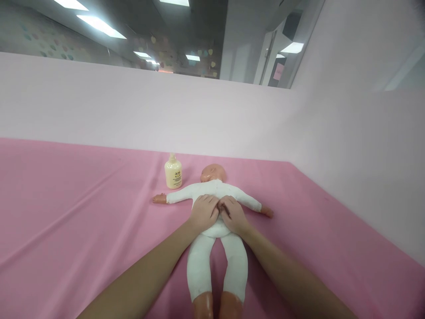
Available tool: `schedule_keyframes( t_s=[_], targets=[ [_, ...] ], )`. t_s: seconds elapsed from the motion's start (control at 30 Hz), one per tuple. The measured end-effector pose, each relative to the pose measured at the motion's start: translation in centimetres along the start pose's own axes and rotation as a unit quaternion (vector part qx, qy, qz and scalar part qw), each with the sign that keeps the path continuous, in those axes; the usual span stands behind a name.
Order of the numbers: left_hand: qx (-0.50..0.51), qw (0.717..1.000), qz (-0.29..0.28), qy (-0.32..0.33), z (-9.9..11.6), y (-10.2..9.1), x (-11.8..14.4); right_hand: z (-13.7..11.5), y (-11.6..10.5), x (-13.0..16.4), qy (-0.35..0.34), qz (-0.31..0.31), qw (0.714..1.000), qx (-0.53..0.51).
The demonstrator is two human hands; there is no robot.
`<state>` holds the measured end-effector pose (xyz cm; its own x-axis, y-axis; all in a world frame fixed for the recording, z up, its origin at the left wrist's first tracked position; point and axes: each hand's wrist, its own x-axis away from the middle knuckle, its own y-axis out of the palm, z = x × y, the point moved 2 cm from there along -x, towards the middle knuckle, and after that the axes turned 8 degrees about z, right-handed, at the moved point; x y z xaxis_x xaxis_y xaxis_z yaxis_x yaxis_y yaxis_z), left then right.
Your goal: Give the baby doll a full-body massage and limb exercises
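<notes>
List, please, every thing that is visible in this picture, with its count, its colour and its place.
doll: 1, white suit, lying on its back in the middle of the pink cloth, arms spread
bottle: 1, pale yellow, upright on the cloth beside the doll's head
pink cloth: 1, pink, covering the surface
partition: pale pink, behind and to the right of the cloth
left hand: 1, flat on the doll's belly
right hand: 1, flat on the doll's belly, touching the left hand

Pink sheet, white-clad doll, cream bottle

Doll (212, 195) – plain white suit, peach-tan head, hands and feet; bottle (173, 173) pale cream-yellow with a small dark print; sheet (66, 221) solid pink; wall (133, 110) paler pink, unpatterned.
</notes>
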<state>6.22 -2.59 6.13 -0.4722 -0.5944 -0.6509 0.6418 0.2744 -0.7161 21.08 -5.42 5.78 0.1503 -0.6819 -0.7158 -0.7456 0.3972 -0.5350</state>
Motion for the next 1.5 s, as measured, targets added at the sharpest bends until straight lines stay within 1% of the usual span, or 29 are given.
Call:
schedule_keyframes(
  t_s=[0.1,0.2,0.3,0.37,0.53,0.63,0.77,1.07,1.13,1.23,1.3,1.5],
  targets=[
    [-0.003,1.0,-0.013,-0.029,0.0,0.1,-0.3,0.1,0.2,-0.1,0.03,-0.02,0.999,0.007],
    [-0.009,0.999,-0.024,-0.037,0.1,0.2,-0.3,0.1,0.3,-0.2,0.025,-0.02,0.999,0.006],
    [-0.026,0.998,-0.005,-0.057,0.2,0.1,-0.3,0.0,0.2,-0.3,0.014,-0.002,1.0,0.007],
    [-0.033,0.997,0.011,-0.067,0.2,0.1,-0.2,0.1,0.3,-0.3,0.018,-0.002,1.0,0.007],
    [-0.031,0.997,0.009,-0.07,0.1,0.2,-0.2,0.5,0.5,-0.3,0.033,-0.019,0.999,0.009],
    [-0.03,0.997,0.01,-0.074,0.1,0.1,-0.2,0.5,0.5,-0.3,0.034,-0.003,0.999,0.013],
    [-0.028,0.995,0.031,-0.089,0.1,0.0,-0.2,0.3,0.3,-0.2,0.038,0.012,0.999,0.012],
    [-0.034,0.995,0.023,-0.089,-0.1,0.3,-0.1,0.8,0.7,-0.2,0.051,-0.007,0.999,0.014],
    [-0.037,0.994,0.033,-0.093,-0.2,0.5,0.0,1.0,0.7,-0.1,0.064,0.0,0.998,0.009],
    [-0.049,0.991,0.068,-0.106,-0.6,0.8,0.1,1.3,0.7,0.1,0.096,0.033,0.995,0.007],
    [-0.055,0.99,0.081,-0.106,-0.9,1.1,0.2,1.5,0.7,0.2,0.111,0.046,0.993,0.01],
    [-0.053,0.992,0.07,-0.092,-1.1,1.3,0.1,1.7,0.7,-0.1,0.094,0.022,0.995,0.024]
  ],
)
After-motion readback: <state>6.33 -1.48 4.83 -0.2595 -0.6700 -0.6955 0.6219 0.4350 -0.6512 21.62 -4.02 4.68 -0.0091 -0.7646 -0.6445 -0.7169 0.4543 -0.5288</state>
